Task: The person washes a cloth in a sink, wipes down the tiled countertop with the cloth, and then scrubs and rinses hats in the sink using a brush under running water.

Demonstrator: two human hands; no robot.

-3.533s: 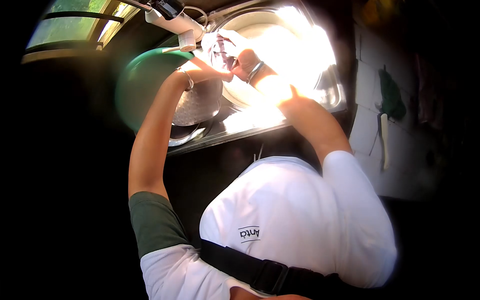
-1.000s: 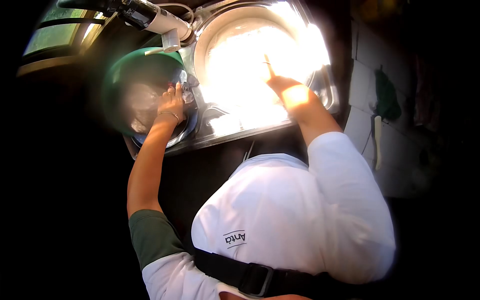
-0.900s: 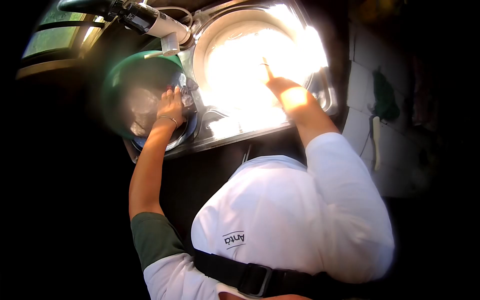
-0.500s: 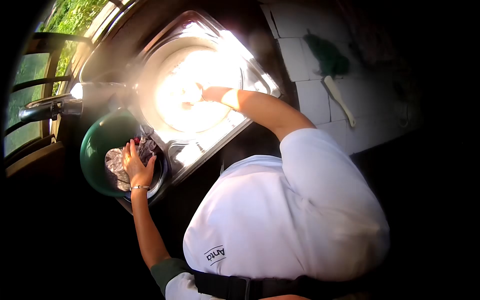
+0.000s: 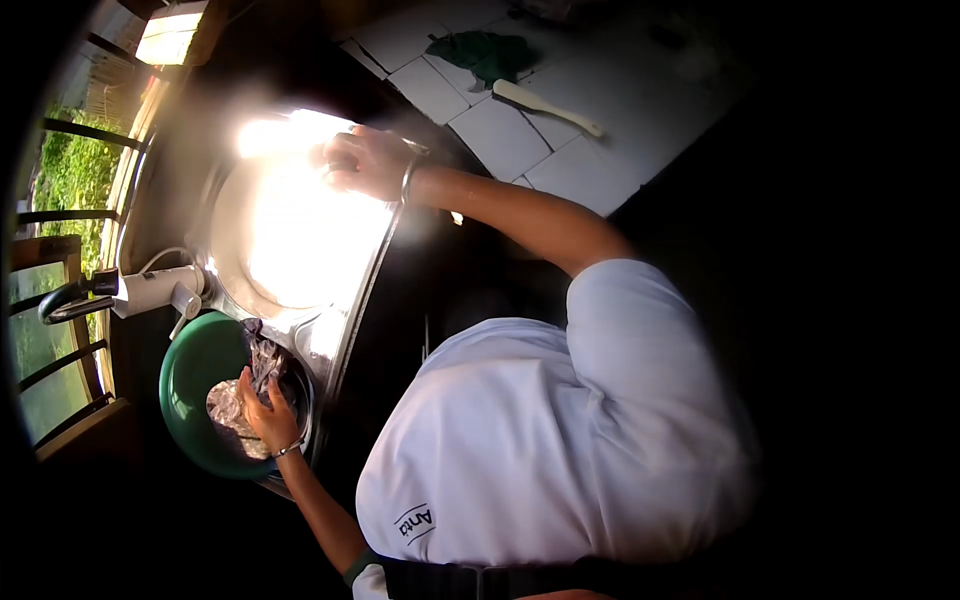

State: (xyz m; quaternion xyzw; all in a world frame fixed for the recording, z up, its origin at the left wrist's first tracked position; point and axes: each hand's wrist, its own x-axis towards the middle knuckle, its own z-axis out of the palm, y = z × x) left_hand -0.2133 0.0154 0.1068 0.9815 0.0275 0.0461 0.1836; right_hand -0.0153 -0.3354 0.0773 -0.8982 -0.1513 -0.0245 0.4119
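My left hand lies on wet-looking, patterned cloth at the right side of a green basin, its fingers stretched and apart. A darker, purplish cloth bunches just above those fingers. Over the far right edge of the metal sink, my right hand is curled closed. Something dark shows by its fingers, but strong glare keeps me from making it out. The round bowl inside the sink is largely washed out by sunlight.
A white and black tap stands beside the basin at the barred window. On the white tiles at the upper right lie a green cloth and a brush with a cream handle.
My right hand has come up out of the bright bowl to the sink's far right edge, its fingers now curled. My left hand stays at the cloth in the basin. The view has turned.
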